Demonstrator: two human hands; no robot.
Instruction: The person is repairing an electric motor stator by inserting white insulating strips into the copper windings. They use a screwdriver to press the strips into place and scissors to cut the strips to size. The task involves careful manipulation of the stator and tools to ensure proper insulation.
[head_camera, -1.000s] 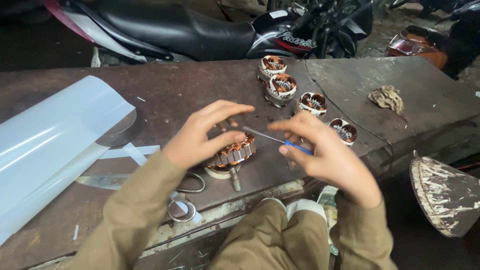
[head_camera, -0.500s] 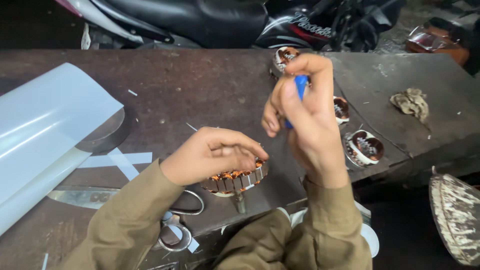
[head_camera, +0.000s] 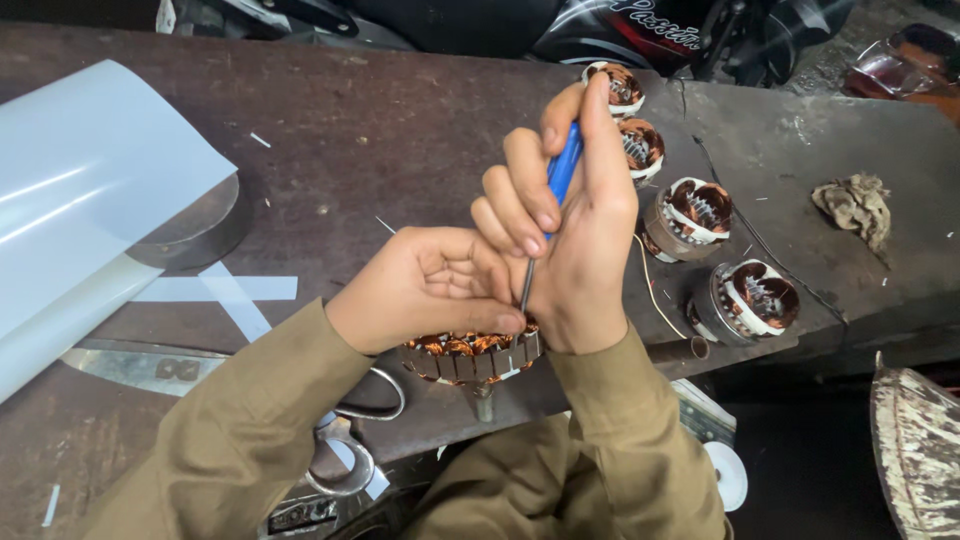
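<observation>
A copper-wound motor stator (head_camera: 473, 355) sits on a spindle at the near edge of the dark workbench (head_camera: 380, 150). My left hand (head_camera: 425, 285) rests over its top and steadies it. In my right hand (head_camera: 570, 215) I grip a blue-handled screwdriver (head_camera: 560, 175) upright, its thin shaft pointing down into the stator's windings beside my left thumb.
Several more wound stators (head_camera: 695, 215) line the bench at the right, with a crumpled rag (head_camera: 855, 205) beyond. A pale blue sheet (head_camera: 80, 200) curls at the left, with cut strips (head_camera: 215, 290) beside it. Scissors (head_camera: 370, 405) lie below my left sleeve. A motorcycle (head_camera: 600, 25) stands behind.
My right hand has come down from raised above the bench and stood the screwdriver upright, tip into the stator. My left hand stays on the stator.
</observation>
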